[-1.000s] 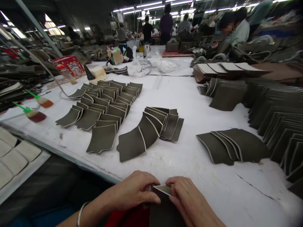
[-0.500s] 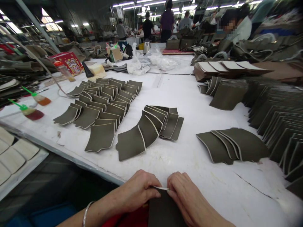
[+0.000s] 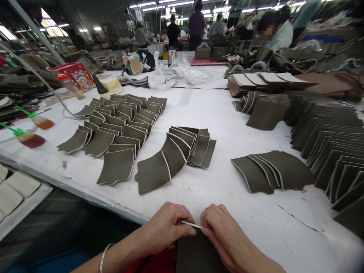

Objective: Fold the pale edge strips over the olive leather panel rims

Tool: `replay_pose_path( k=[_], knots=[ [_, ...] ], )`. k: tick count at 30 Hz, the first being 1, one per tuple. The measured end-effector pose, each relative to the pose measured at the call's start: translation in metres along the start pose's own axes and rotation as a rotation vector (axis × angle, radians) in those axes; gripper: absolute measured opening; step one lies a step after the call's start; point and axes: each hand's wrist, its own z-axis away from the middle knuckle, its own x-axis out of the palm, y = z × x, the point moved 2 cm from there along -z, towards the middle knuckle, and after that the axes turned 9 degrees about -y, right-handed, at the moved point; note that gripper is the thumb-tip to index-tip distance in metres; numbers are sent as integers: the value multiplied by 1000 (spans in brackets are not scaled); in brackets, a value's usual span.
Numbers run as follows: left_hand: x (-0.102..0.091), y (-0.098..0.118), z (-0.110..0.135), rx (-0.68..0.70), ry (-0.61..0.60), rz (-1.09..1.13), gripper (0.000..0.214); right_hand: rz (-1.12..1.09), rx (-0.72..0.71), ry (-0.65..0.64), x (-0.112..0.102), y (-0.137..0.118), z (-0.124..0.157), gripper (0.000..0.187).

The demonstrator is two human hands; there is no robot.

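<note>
A dark olive leather panel (image 3: 196,252) with a pale upper edge stands near the front of the white table, its lower part running out of view. My left hand (image 3: 167,223) pinches the left end of that edge between thumb and fingers. At the other end my right hand (image 3: 224,235) grips the same edge, thumb in front. A short strip of the pale edge shows between both thumbs. Beyond my hands lies a fanned group of similar panels (image 3: 153,170). Farther left spread several overlapping rows of panels (image 3: 116,163).
At right lie a few panels (image 3: 292,167) and a long row of upright panels (image 3: 341,140). Bottles with green nozzles (image 3: 32,141) lie at left. White-topped brown pieces (image 3: 254,79), plastic bags (image 3: 162,76) and a red bag (image 3: 75,76) sit farther back. People work in the background.
The view has shifted slightly, so the table's things sit a little farther left. Slightly more of the pale edge shows by my left thumb; both hands keep their hold.
</note>
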Motion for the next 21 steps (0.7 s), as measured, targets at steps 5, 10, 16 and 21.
replay_pose_path(
  k=[5, 10, 16, 21],
  knots=[
    [0, -1, -1, 4, 15, 17, 11, -28, -19, -23, -1, -3, -3, 20],
    [6, -1, -2, 64, 74, -193, 13, -90, 23, -14, -1, 0, 0, 18],
    [8, -2, 1, 114, 33, -289, 21, -126, 17, -37, -6, 5, 2, 19],
    [11, -7, 1, 95, 52, -307, 21, -6, -34, -50, -6, 10, -2, 11]
  ],
)
